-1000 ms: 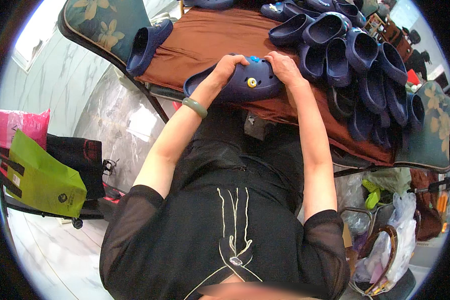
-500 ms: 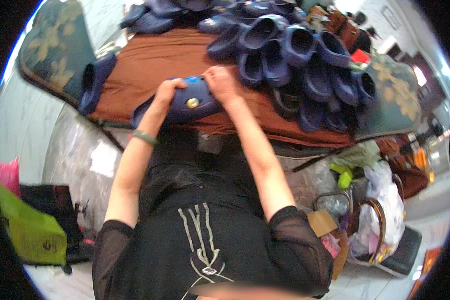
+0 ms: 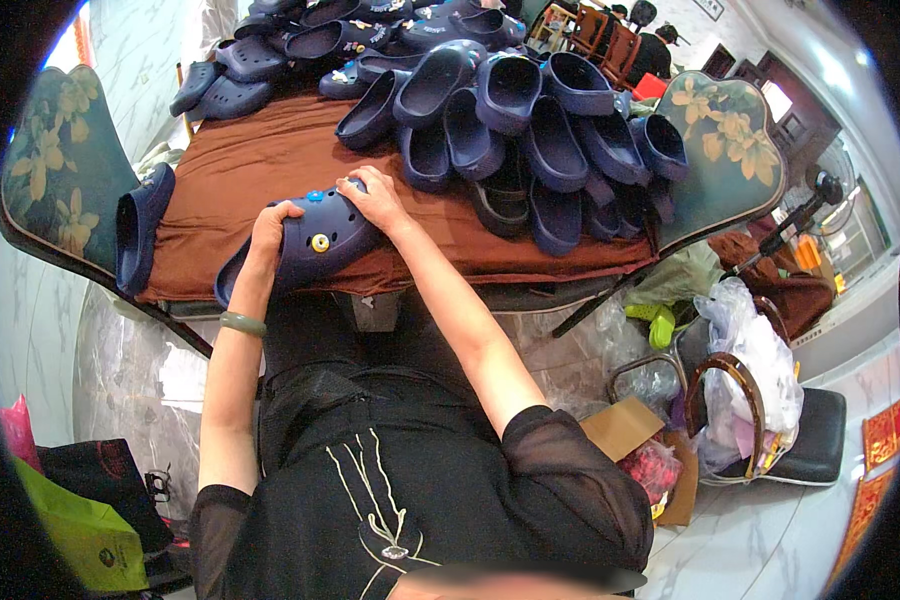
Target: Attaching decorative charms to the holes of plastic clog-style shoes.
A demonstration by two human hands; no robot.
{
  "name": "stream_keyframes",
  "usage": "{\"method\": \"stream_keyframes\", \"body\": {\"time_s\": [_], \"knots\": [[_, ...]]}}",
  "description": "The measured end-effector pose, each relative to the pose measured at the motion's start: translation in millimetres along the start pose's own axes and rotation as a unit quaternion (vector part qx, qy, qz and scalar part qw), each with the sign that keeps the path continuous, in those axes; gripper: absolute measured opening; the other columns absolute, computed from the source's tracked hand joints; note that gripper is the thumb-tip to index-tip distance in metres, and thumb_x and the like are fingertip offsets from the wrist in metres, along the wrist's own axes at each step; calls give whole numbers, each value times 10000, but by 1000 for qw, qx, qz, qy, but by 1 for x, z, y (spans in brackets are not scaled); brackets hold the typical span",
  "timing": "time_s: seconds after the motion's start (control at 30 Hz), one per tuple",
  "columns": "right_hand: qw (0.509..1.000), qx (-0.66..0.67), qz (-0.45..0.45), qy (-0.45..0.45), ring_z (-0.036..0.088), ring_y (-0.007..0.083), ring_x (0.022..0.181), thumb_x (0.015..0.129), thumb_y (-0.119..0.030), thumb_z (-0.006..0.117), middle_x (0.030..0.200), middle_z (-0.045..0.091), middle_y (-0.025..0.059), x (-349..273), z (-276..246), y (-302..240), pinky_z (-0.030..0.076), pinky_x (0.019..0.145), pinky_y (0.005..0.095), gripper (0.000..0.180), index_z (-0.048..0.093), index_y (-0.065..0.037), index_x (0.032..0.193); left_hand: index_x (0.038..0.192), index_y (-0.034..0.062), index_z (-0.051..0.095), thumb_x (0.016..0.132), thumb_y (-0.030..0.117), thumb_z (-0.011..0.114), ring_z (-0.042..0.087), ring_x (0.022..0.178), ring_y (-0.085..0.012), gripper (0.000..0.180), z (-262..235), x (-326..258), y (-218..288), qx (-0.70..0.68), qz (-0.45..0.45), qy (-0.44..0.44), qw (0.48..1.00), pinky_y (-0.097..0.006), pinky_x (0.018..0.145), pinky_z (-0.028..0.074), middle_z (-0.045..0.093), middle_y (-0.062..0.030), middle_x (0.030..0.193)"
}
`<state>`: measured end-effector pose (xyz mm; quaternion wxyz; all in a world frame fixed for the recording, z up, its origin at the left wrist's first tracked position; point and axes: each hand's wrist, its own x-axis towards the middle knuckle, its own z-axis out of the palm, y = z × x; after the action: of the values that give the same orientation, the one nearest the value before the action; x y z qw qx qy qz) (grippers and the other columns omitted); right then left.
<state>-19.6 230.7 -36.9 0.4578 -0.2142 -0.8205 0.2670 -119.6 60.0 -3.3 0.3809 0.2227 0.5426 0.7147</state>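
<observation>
A navy foam clog (image 3: 335, 225) with ventilation holes is held at the front edge of a table draped in brown cloth (image 3: 270, 135). On its upper sit a blue charm (image 3: 315, 196) and a round white-and-yellow charm (image 3: 320, 242). My left hand (image 3: 269, 232) grips the clog's left side, thumb on top, its other fingers hidden. At the toe end, my right hand (image 3: 376, 200) has its fingers closed on the clog near the blue charm; whether a small piece is between them I cannot tell.
Many navy clogs (image 3: 510, 90) are piled at the table's back and right. A single clog (image 3: 143, 230) leans at the left, by a flowered board (image 3: 60, 165); a matching board (image 3: 725, 150) stands right. Right of me are a cardboard box (image 3: 625, 428) and a bag-laden chair (image 3: 815, 435).
The whole view has shifted, so the table and clogs appear farther left and the back pile shows more. Both hands keep their hold on the clog, with little change in grip.
</observation>
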Motion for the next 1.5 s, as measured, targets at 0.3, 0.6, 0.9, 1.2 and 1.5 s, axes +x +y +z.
{"method": "stream_keyframes", "body": {"time_s": [0.3, 0.6, 0.9, 1.2, 1.5], "knots": [[987, -65, -130, 67, 561, 302, 784, 802, -129, 560, 762, 574, 112, -7, 10, -32, 451, 701, 397, 75, 556, -60, 772, 732, 14, 598, 675, 175, 584, 531, 612, -154, 171, -23, 11, -12, 43, 53, 30, 997, -270, 620, 424, 581, -41, 702], [898, 415, 107, 104, 508, 113, 615, 952, -191, 404, 686, 531, 30, -2, 6, -16, 448, 608, 265, 221, 499, -37, 827, 763, 3, 581, 650, 150, 580, 557, 597, -194, 185, -3, 4, 0, -19, -12, 5, 1000, -290, 588, 454, 594, -78, 710], [987, -68, 91, -114, 505, 335, 1043, 836, -144, 483, 1024, 577, 159, 32, 18, -35, 431, 844, 443, 180, 605, -96, 960, 744, 25, 570, 647, 171, 585, 538, 615, -183, 176, -27, 16, -18, -12, 46, 15, 999, -284, 617, 441, 579, -55, 718], [949, -272, 15, -161, 484, 314, 1105, 837, -197, 492, 1129, 562, 132, 42, 25, -43, 420, 877, 434, 260, 609, -45, 1013, 771, 37, 586, 649, 143, 594, 542, 640, -150, 162, -8, -6, -1, -1, 12, -8, 1000, -262, 640, 438, 585, -30, 726], [885, 109, -129, -434, 557, 292, 1050, 859, -352, 486, 1104, 606, 155, 33, -10, -63, 409, 917, 335, 396, 587, -85, 1135, 796, 28, 612, 653, 117, 579, 551, 638, -131, 171, -10, -1, -4, -21, 19, -56, 998, -248, 627, 434, 600, -20, 741]]}}
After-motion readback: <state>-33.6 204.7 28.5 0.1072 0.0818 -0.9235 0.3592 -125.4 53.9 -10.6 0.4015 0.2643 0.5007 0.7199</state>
